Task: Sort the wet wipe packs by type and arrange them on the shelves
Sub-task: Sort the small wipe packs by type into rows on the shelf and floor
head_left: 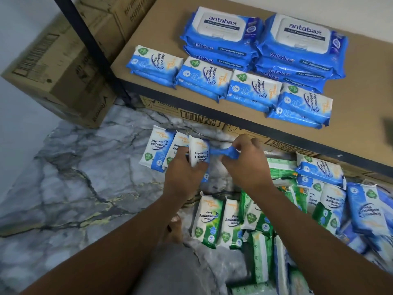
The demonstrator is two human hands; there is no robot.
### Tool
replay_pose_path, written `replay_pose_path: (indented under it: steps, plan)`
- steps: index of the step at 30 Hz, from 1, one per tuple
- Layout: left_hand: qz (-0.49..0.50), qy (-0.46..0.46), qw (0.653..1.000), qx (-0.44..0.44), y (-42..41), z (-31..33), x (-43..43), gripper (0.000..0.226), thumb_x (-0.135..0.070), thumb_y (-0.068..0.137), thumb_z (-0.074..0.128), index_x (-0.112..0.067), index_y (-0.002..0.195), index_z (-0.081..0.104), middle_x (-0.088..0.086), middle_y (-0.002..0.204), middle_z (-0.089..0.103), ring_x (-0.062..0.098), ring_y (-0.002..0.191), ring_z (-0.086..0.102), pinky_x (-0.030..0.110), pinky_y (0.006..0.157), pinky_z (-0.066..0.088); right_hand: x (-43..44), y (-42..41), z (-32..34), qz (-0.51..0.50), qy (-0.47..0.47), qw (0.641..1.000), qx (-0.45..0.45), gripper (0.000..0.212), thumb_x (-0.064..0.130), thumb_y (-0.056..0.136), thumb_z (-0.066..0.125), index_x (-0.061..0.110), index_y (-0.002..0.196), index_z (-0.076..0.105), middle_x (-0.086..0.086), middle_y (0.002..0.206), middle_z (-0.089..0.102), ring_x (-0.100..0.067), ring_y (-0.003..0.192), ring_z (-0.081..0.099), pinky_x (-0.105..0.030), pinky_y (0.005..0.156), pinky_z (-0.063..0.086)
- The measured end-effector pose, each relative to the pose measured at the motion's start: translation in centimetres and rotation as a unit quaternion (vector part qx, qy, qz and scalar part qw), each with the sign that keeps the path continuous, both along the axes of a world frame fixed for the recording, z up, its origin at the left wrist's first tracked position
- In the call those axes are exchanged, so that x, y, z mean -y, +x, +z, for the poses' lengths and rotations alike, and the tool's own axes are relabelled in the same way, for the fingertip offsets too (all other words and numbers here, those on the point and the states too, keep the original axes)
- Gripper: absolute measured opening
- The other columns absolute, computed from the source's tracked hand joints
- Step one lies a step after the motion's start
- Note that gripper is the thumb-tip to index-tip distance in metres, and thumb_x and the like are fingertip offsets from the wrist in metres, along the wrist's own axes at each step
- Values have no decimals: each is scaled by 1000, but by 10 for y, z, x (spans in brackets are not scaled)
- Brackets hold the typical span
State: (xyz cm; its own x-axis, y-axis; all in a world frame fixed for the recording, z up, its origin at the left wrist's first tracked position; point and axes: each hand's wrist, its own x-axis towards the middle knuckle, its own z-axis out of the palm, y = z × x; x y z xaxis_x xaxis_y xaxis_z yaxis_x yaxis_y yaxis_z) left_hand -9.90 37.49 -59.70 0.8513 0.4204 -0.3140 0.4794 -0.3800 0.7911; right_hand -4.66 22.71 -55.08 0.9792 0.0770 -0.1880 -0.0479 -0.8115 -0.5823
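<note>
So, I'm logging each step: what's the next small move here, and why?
Probably lift the Fragrance Free pack, gripped by the left hand with the right hand pinching its blue end, up to the shelf beside the matching stacks. Same-type packs already line its front edge.

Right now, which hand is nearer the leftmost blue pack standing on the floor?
Left. The left hand grips the third pack, two right of the leftmost pack; the right hand is farther right.
</note>
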Motion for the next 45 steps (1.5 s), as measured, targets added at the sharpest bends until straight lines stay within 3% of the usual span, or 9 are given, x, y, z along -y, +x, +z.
replay_pose_path:
  steps: [3,6,9,11,15,21,28,37,45]
  plan:
    - [17,-14,1000,-2,0,-1,-3,36,-29,79,71,-20,111,56,-7,87,70,13,79,69,44,73,58,3,-22,-11,-13,44,996,71,31,11,77,75,21,92,50,2,103,40,-26,90,54,-36,73,47]
    - [14,-21,1000,-8,-2,-3,-5,38,-28,81,71,-18,114,55,-7,88,69,15,82,69,45,74,59,6,-33,-25,-86,94,992,10,24,21,88,69,18,93,46,-2,91,51,-23,74,53,-31,61,40]
    - [-9,-9,1000,-15,-5,-4,-5,41,-28,83,70,-20,118,51,-6,90,69,16,83,69,45,74,59,2,-33,-31,-301,242,918,-91,30,27,89,71,19,94,42,-4,81,54,-24,69,53,-34,63,42]
    - [-31,-5,999,-15,-5,-4,-4,49,-30,83,69,-23,124,44,-3,96,70,18,85,69,44,74,58,-2,-35,-36,-346,231,897,-153,36,28,84,74,18,101,44,-1,83,57,-26,75,59,-33,65,44]
    - [-108,74,991,-25,-5,-8,-1,56,-33,86,67,-27,132,36,0,99,69,20,89,66,39,76,54,-6,-50,-37,-131,-14,979,-157,52,45,71,70,9,107,58,-9,110,57,-29,104,52,-39,88,48]
    - [-174,178,969,-6,-6,-3,1,66,-27,92,63,-23,150,30,5,140,33,24,114,52,36,90,45,0,-49,-39,90,-119,984,-98,51,33,93,58,27,142,46,-11,135,34,-33,124,44,-39,103,42]
    - [-312,424,849,40,-28,-22,2,39,-38,84,63,-17,117,62,9,124,56,29,109,55,43,86,45,-9,-48,-47,35,-89,984,-150,55,23,97,54,23,148,36,-13,134,24,-36,116,53,-41,101,48]
    - [-300,401,865,21,-26,-19,0,53,-43,91,51,-20,139,49,11,148,41,29,134,39,46,104,37,-11,-44,-49,17,-52,989,-134,58,19,94,59,21,148,39,-13,135,27,-32,114,55,-37,101,48]
    - [-230,373,896,-69,-18,-28,-40,57,-59,92,46,-42,145,33,15,159,17,45,147,7,66,113,22,-18,-53,-50,15,-98,993,-70,56,39,96,51,33,150,35,-14,142,21,-36,129,31,-45,105,37]
